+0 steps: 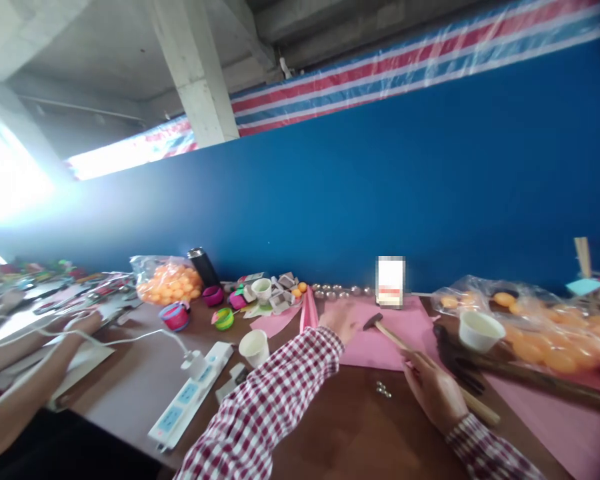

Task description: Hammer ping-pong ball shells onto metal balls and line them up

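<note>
My right hand (pixel 437 393) is wrapped round the wooden handle of a small hammer (pixel 393 337). The hammer's dark head lies over a pink sheet (pixel 375 350), and its handle end sticks out past my wrist. Stretched out over the sheet's left part is my left hand (pixel 341 320); its fingers are blurred and I cannot make out their grip. Just beyond it, shiny metal balls (pixel 337 292) lie in a row by the wall. A few smaller metal balls (pixel 383 390) rest on the brown table between my arms. A folded pink strip (pixel 309 312) lies left of my left hand.
A larger hammer (pixel 540 377), a paper cup (pixel 481 331) and bagged orange balls (pixel 560 333) lie at right. Leftward are another cup (pixel 254 348), a power strip (pixel 190 400), tape rolls (pixel 175 316), a black flask (pixel 203 268) and another person's arms (pixel 45 373). A blue wall (pixel 330 200) stands behind.
</note>
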Tool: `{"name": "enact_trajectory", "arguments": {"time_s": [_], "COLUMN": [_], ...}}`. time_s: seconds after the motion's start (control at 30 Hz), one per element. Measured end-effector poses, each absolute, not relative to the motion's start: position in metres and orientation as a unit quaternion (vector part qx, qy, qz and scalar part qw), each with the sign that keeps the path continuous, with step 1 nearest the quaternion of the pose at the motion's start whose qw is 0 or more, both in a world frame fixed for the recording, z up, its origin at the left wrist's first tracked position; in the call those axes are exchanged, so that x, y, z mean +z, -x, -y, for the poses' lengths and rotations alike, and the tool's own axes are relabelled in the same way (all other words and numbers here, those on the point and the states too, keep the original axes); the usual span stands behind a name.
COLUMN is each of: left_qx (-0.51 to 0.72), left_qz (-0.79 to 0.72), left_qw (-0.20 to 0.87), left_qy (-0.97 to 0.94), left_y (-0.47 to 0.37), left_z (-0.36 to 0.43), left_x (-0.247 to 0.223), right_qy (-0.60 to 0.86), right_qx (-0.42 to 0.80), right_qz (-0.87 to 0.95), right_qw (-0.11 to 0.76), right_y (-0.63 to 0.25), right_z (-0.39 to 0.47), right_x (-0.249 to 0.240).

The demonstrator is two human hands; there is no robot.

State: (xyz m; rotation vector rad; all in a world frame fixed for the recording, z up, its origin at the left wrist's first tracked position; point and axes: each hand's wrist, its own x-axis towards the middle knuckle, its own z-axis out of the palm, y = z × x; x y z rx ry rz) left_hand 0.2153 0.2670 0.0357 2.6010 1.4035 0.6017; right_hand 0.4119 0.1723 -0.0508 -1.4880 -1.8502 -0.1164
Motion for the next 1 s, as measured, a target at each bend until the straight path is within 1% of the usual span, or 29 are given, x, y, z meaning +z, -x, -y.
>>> {"name": "enact_trajectory", "arguments": {"time_s": [0.1,0.23,0.37,0.43,0.53,0.63,0.77,0.9,1.0], "left_qx": [0.211,0.240,0.279,0.292,0.325,0.324,0.315,0.320,0.310], "left_qz": [-0.440,-0.432,-0.503,-0.549,-0.613,-0.651,-0.659,-0.649,-0.643], "left_qw": [0.044,0.058,0.050,0.024,-0.045,-0.072,-0.087,-0.131,-0.132], "left_qy": [-0.872,-0.867,-0.817,-0.783,-0.719,-0.683,-0.678,-0.678,-0.688], "left_y": [-0.206,-0.172,-0.114,-0.082,-0.041,-0.014,0.002,0.011,0.018], "left_z": [-0.209,-0.138,-0.103,-0.097,-0.097,-0.102,-0.114,-0.127,-0.134], "left_x": [0.039,0.036,0.022,0.014,0.003,-0.009,-0.030,-0.047,-0.055], "right_qy": [0.572,0.570,0.565,0.561,0.552,0.551,0.566,0.578,0.585], "right_qx": [-0.070,-0.079,-0.087,-0.095,-0.100,-0.098,-0.085,-0.069,-0.055], "right_qz": [0.727,0.730,0.731,0.732,0.736,0.732,0.715,0.702,0.698], "right_qw": [0.373,0.369,0.373,0.375,0.379,0.389,0.401,0.409,0.409], "right_y": [-0.413,-0.416,-0.417,-0.416,-0.414,-0.414,-0.415,-0.416,-0.415], "right_z": [-0.174,-0.175,-0.174,-0.173,-0.173,-0.174,-0.173,-0.172,-0.173], "right_x": [-0.055,-0.058,-0.058,-0.057,-0.057,-0.057,-0.056,-0.054,-0.055]}}
